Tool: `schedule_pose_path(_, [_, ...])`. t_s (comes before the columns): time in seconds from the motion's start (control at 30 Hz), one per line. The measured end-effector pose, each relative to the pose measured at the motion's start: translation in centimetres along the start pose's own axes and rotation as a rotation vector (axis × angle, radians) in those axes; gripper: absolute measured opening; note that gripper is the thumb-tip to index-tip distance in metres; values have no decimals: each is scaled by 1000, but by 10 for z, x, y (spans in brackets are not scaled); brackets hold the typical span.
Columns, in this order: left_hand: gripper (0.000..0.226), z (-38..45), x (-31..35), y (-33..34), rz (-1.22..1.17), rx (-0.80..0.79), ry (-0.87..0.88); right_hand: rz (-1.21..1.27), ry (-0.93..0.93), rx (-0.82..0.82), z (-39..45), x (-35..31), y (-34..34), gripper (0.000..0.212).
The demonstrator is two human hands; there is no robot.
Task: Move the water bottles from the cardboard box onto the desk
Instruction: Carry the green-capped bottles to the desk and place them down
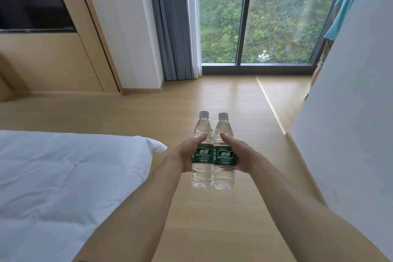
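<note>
Two water bottles (213, 151), full and capped, stand upright side by side, touching, gripped between both hands (214, 155).

"怡寶", seemingly, on bottle labels (213, 155)

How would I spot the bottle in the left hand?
Find the white bed; just right of its corner, two arms hold two bottles over the wooden floor. The left bottle is nearer the bed, gripped by the left hand, touching its twin.

Bright daylight from the window (255, 15) glares on the floor (223, 95); wide-angle edges bend, sharp focus.
</note>
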State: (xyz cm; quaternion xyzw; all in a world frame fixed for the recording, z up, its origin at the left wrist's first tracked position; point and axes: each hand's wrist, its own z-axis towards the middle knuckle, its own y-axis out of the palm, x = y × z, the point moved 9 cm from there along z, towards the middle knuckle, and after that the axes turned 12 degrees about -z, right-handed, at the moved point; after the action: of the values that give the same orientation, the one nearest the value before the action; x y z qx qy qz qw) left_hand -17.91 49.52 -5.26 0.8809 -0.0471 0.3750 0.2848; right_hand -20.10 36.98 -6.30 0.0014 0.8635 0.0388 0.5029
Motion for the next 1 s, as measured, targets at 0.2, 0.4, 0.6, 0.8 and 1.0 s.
schedule_pose_path(0.2, [55,36,37,-16,-78,45,50,-11,-8,-76,54,-28,1,54])
schedule_pose_path(0.4, [55,92,80,-52,-97,55,34,-30,-15,-75,130,-59,-1,54])
schedule_pose_path(0.6, [54,167,154,-94,-161,20,27,-60,-20,-45,235,-113,-2,56])
schedule_pose_path(0.8, [57,226,239,-139,-175,17,8,-70,-12,-58,332,-172,15,57])
schedule_pose_path(1.0, [58,271,298,-178,-116,57,-16,-65,-13,-55,408,-211,22,59])
